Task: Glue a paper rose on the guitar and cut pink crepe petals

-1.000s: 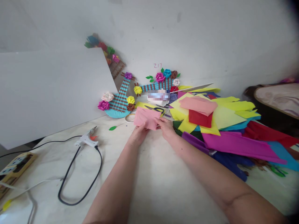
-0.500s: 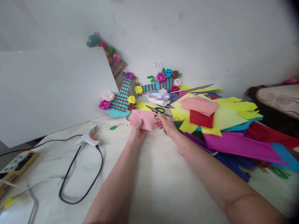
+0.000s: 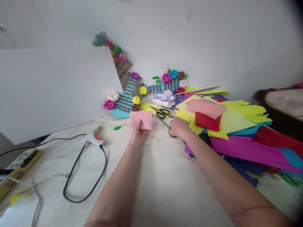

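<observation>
My left hand (image 3: 139, 134) grips a folded pink sheet (image 3: 145, 119) over the table, thumb on top and fingers underneath. My right hand (image 3: 180, 127) is lowered beside a pair of scissors (image 3: 165, 123), fingers curled down. One dark handle loop shows below its fingers, and the rest is covered. A thin purple thing pokes out near the fingertips; what the fingers grip is hidden. Just beyond lie larger black-handled scissors (image 3: 163, 113) on a yellow sheet (image 3: 148, 106). A green leaf on a thin stem (image 3: 117, 128) rests left of the pink sheet.
A white glue gun (image 3: 91, 138) with a looped black cord lies at left, near a power strip (image 3: 21, 165). Guitar-shaped crafts with flowers (image 3: 125, 97) lean at the back beside a white board (image 3: 56, 94). Coloured sheets (image 3: 236, 146) are heaped at right.
My right hand has moved right and down from beside the pink sheet to the nearer scissors, its fingers curling. My left hand still holds the pink sheet. The view has shifted slightly.
</observation>
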The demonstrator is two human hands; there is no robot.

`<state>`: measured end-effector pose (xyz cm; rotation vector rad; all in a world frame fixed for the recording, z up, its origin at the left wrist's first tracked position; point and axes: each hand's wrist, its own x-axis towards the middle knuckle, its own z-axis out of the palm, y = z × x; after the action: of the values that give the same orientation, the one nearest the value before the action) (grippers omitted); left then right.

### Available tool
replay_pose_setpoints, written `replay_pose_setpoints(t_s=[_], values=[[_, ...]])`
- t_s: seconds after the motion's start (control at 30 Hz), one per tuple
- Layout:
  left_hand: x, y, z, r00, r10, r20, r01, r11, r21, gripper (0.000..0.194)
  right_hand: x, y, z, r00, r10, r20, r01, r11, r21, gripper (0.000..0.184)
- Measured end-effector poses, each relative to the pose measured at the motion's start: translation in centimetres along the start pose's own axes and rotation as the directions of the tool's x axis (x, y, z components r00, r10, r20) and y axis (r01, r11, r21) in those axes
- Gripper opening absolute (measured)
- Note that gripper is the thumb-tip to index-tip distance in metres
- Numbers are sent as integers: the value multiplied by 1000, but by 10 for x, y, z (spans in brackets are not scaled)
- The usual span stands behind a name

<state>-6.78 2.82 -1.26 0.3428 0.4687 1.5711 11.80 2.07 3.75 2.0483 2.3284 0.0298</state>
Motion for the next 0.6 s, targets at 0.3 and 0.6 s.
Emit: replay_pose_setpoints(t_s=[0.3,0.6], values=[[2,0,-1,999,-9,-42,5,994,-108,35,1,-3,7,995,4,100,3,997,-71,36],[3,2,-1,997,1,-83,-11,993,-121,29,4,13,-6,999,7,50,-10,999,50,36]])
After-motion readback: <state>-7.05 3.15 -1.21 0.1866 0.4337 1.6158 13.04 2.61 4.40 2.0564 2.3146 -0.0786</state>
